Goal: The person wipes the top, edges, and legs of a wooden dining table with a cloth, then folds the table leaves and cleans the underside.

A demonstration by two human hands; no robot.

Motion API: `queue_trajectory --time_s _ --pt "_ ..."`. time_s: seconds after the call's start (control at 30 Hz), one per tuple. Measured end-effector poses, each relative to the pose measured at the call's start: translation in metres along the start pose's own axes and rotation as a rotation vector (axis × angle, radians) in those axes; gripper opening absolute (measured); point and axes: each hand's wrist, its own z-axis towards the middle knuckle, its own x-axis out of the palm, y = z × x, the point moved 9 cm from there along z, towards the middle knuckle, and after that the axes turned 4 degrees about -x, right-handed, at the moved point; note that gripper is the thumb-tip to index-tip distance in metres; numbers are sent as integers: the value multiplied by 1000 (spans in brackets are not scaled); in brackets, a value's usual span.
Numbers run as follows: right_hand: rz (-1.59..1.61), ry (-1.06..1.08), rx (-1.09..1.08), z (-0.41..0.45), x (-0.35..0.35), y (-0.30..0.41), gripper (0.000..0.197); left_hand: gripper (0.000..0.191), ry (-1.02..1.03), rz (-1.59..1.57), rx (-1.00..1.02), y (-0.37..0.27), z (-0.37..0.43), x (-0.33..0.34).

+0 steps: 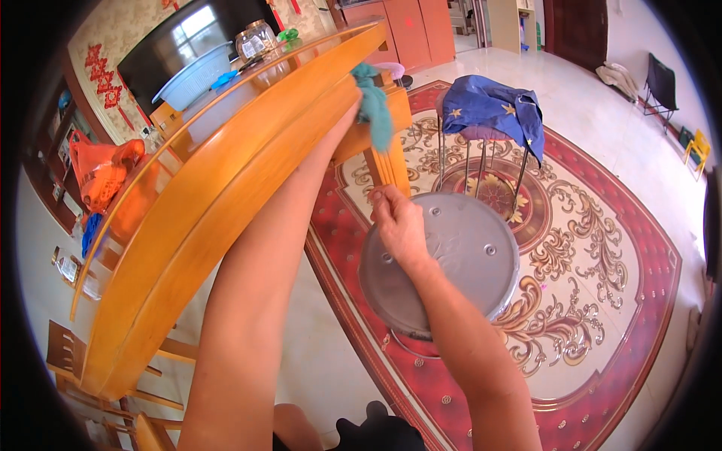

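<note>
My left forearm (271, 270) reaches along the underside of the yellow wooden tabletop edge (225, 186). The left hand itself is hidden at the far end of that edge, where a bunched teal cloth (373, 107) hangs, slightly blurred. I cannot tell how the fingers meet the cloth. My right hand (399, 222) is closed, thumb against the curled fingers, with nothing visible in it. It appears over the rim of a grey round stool seat (451, 287) with several screw heads. Just beyond its knuckles stands a grooved wooden table leg (393, 169).
A second stool, draped with a blue star-patterned cloth (491, 107), stands on the red-bordered carpet (598, 349). On the table are a light-blue plastic basket (192, 76), a lidded jar (256, 40) and an orange plastic bag (104, 169). Wooden chairs (67, 349) stand at lower left.
</note>
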Motion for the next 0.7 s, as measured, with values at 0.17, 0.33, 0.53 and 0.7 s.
queue_trajectory --time_s 0.17,0.33,0.53,0.7 --pt "-76 -53 -101 -4 -7 12 16 64 99 -58 -278 57 53 67" --pt "-81 4 -143 -5 17 25 12 59 278 -72 -366 88 76 82" --pt "-184 -6 -123 0 -3 4 10 59 267 29 -281 -16 36 44" --pt "-80 10 -113 -5 13 19 9 55 255 -66 -226 -20 34 20"
